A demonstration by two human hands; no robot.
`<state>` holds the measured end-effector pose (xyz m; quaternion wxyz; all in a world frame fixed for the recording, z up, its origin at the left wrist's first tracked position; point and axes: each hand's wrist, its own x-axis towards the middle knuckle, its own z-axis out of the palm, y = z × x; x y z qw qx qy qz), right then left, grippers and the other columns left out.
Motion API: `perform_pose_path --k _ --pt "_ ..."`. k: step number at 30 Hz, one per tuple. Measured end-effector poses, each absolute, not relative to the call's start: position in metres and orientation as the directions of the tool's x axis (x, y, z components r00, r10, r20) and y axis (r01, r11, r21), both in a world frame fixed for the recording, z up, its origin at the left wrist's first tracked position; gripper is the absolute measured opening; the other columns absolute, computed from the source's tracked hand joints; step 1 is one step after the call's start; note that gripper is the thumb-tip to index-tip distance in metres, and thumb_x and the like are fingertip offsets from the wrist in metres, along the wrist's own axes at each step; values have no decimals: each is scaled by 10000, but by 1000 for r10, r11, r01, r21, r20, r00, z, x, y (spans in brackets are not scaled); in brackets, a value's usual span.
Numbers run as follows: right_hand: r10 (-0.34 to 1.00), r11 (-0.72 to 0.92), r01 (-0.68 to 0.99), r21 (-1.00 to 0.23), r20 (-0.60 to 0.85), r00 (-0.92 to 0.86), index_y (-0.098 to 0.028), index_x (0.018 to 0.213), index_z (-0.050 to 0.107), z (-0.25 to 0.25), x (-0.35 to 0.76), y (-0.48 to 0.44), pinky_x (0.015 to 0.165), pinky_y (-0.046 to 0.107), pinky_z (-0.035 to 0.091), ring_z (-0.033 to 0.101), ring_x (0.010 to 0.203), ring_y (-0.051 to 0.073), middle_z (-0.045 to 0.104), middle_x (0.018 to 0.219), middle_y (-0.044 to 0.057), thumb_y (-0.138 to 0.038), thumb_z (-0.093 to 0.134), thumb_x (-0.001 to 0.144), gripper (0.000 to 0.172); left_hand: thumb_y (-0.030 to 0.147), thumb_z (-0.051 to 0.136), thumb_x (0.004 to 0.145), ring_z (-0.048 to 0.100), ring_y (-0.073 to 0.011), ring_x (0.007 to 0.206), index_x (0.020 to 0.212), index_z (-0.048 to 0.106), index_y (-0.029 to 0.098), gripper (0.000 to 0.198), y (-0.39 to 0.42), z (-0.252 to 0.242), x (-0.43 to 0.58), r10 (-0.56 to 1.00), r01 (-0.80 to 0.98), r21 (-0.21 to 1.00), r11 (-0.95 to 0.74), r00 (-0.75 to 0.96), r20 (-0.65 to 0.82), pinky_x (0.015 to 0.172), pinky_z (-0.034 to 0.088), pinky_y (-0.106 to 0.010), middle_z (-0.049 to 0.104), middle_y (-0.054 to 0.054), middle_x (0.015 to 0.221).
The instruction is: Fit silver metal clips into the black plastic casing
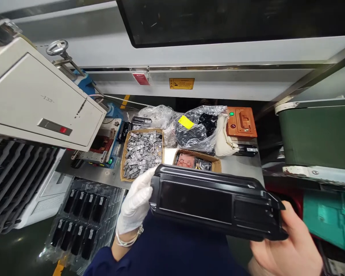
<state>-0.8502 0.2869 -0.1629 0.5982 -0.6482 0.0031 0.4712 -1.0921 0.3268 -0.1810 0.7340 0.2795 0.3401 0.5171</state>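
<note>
A long glossy black plastic housing with a recessed rectangular panel is held up across the front of my body. My left hand, in a white glove, grips its left end. Bare and without a glove, my right hand is closed around the right end. Behind the housing on the metal bench stand a cardboard box of small grey metal parts and a second cardboard box, partly hidden, with a reddish-brown piece and small dark parts inside.
On the bench lie a clear plastic bag of black parts, a white cloth bag and an orange-brown control box. A press machine stands left, above a tray of black parts. A green conveyor belt runs at right, over a teal crate.
</note>
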Motion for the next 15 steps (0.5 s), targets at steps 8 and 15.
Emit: perform_pose_path --k 8,15 --pt "291 -272 -780 -564 -821 492 -285 616 762 -153 -854 287 536 220 640 743 636 214 773 741 -30 -404 952 144 522 322 848 866 808 -149 892 1122 837 295 258 318 -184 -1090 974 -615 759 212 68 -216 919 622 -183 833 44 1066" --pt "515 -310 -606 -733 -665 541 -364 703 745 -194 -824 256 537 175 632 714 598 162 763 736 -66 -485 941 457 337 365 799 897 802 -282 1021 1195 820 358 299 315 -179 -1084 962 -608 747 270 195 -189 1055 621 -393 829 14 1025"
